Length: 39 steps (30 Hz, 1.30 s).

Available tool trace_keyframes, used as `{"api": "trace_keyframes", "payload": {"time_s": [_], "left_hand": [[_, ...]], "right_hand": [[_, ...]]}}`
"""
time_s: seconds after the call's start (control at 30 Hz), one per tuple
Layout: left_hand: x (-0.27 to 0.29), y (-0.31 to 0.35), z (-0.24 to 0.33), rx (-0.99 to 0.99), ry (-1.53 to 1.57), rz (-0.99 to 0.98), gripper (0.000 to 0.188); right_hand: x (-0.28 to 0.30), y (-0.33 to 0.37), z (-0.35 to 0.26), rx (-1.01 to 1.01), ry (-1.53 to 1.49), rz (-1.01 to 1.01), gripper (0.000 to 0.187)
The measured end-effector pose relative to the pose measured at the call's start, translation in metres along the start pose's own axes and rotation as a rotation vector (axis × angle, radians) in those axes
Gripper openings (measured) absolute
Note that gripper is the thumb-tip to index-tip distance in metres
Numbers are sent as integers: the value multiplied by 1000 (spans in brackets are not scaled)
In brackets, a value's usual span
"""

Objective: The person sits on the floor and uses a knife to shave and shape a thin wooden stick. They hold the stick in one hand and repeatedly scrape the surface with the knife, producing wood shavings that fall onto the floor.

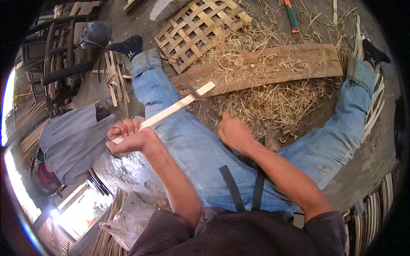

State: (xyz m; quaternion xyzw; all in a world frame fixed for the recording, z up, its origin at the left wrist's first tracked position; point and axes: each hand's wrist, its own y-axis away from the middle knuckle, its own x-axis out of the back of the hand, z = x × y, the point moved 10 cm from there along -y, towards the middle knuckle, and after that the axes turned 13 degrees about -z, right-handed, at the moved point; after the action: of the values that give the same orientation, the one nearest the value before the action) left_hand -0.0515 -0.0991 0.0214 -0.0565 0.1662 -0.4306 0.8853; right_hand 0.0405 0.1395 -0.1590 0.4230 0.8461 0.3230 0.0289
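My left hand (130,137) is closed around the lower end of a long, flat, pale bamboo strip (168,112). The strip slants up and to the right over my left thigh, its far end free near the board. In my right hand (236,133) is a knife (210,110), gripped by its handle, which the fingers hide. Its dark blade, slightly blurred, crosses the strip close to the far end. Between my spread legs lies a long wooden board (294,64), with curly shavings (273,112) on and around it.
Beyond the board lies an openwork woven panel (193,34), beside a tool with a green and orange handle (291,18). At left are a grey cloth (70,138), dark wooden frames (60,55) and loose strips (114,79). More strips (371,217) lie at lower right.
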Motion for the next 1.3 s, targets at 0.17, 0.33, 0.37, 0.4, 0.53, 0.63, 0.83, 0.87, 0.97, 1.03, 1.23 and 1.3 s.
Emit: {"api": "trace_keyframes", "payload": {"time_s": [0.17,0.33,0.37,0.4,0.53,0.63,0.83,0.87,0.97,1.03,1.23,1.3], "left_hand": [[10,-2,-5,18,1,73,40],[1,-4,-4,20,40,48,41],[-3,-4,-3,20,31,45,41],[0,-3,-1,13,8,50,41],[-3,-8,-5,28,27,31,44],[13,-13,-5,-15,32,-36,52],[37,-16,-12,-102,-130,-220,85],[53,-18,-22,-100,-108,-264,88],[24,19,-24,-191,128,-115,66],[-2,22,-5,-201,230,-267,65],[5,24,-20,-182,334,-149,66],[-21,42,5,-267,116,-311,67]], "right_hand": [[3,4,20,-52,111,-58,27],[12,4,48,-79,27,-27,31],[14,4,42,-51,81,-31,32],[14,3,36,-21,135,-37,32],[27,-8,66,-94,104,77,33],[10,-7,57,-42,61,46,34],[2,-13,69,-59,85,-16,18],[8,4,46,-24,117,-43,24],[-11,0,70,-45,56,39,42],[-7,-8,84,78,105,162,39],[3,16,50,98,32,144,30],[6,7,79,98,32,263,31]]}}
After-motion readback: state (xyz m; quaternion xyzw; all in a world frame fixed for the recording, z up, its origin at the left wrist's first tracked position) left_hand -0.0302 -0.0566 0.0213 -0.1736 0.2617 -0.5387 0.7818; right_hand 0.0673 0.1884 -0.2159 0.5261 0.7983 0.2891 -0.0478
